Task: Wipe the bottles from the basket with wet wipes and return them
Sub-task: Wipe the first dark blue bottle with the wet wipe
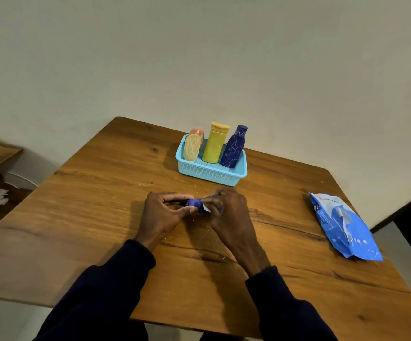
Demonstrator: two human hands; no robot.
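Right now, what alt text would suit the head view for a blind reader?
Left hand and right hand hold a small blue bottle over a wooden table, a white wipe against it. Behind, a light blue basket holds four bottles; a blue wipes pack lies at right.

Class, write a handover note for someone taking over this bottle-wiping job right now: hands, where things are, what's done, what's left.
Left hand grips the small blue bottle over the table; right hand presses a wet wipe on it.
Basket holds pink bottle, cream bottle, yellow bottle, dark blue bottle; wipes pack lies far right.
Done: one bottle out, mid-wipe.
Left: return it; the other four show white scribbles, likely unwiped.
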